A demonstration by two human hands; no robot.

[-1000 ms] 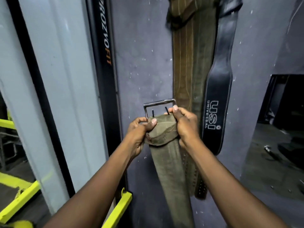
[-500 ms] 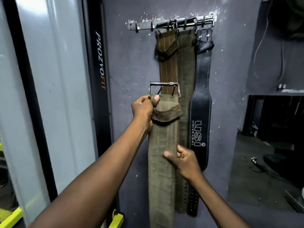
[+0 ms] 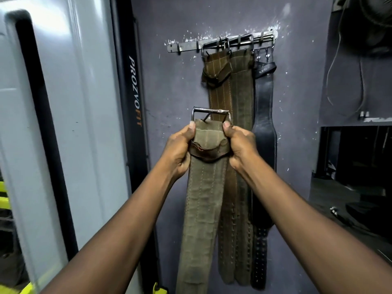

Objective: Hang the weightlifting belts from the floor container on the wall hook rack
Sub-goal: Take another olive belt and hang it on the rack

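Currently an olive canvas weightlifting belt (image 3: 201,204) is held up in front of the purple-grey wall (image 3: 169,92), below the wall hook rack (image 3: 220,43) and not hooked on it. Its top end is gripped on both sides: the left hand (image 3: 179,151) is clenched on the left edge, the right hand (image 3: 241,149) on the right edge, thumbs pressed just under the steel buckle (image 3: 210,113). The buckle's prongs are seen sticking up from the folded, frayed top hem. The strap is hanging straight down between the forearms and runs out of view at the bottom.

Behind it, three belts are hung from the rack by their buckles: a brown stitched belt (image 3: 216,85), an olive belt (image 3: 244,102) beside it, and a black leather belt (image 3: 264,128) furthest right. The held belt partly overlaps the brown one. Hooks at the rack's left end are seen bare.

To the left, a black upright post (image 3: 133,98) marked PROZVOFIT is seen, next to a pale grey panel (image 3: 74,124). Yellow bars (image 3: 4,196) are glimpsed at the far left edge. A dark opening (image 3: 356,162) is seen on the right. The floor container is out of view.
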